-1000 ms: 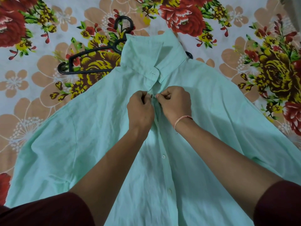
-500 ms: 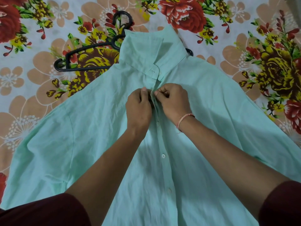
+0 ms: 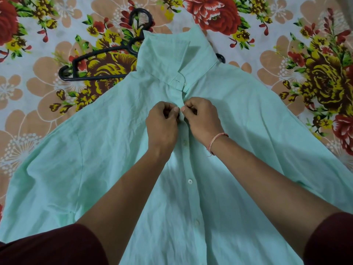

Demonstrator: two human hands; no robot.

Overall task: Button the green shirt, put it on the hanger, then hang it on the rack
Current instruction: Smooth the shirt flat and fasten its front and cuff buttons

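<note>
Pinching the placket just below the collar, left hand (image 3: 162,124) and right hand (image 3: 202,117) grip the green shirt (image 3: 107,150), spread flat on the floral sheet (image 3: 38,77), collar overlapping the hanger (image 3: 99,54); both grips are unchanged from half a second earlier.

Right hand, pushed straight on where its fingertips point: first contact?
Likely the left hand: the right hand pinches the green shirt placket, fingertips aimed at the left thumb, nearly touching. Depth unclear.
</note>
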